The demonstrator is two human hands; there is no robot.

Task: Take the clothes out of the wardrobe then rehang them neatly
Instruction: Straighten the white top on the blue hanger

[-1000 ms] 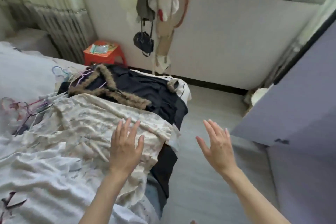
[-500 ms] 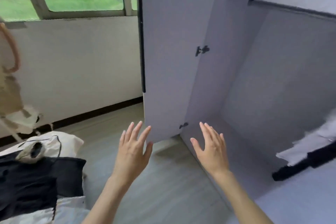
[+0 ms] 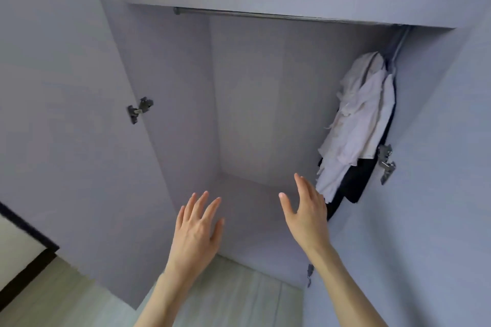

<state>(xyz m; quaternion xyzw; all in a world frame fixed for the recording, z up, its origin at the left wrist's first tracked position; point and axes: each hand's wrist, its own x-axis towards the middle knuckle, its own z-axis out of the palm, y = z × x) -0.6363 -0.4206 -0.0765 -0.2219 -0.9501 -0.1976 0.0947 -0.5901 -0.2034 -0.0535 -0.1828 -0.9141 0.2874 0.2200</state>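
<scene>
Both hands now raised before wardrobe (image 3: 265,103) (doors open), left hand (image 3: 196,231) and right hand (image 3: 305,215) spread, empty, near hung clothes (image 3: 356,127)

You see matt, smooth lilac wardrobe panels (image 3: 265,93); a dull metal rail (image 3: 265,15). Your white shirt (image 3: 358,125) is crumpled cloth; the hinges (image 3: 139,110) are shiny metal.

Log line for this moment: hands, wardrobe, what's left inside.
left hand: open, empty | right hand: open, empty, near clothes | wardrobe: doors open | clothes: white and black, bunched at rail's right end
</scene>
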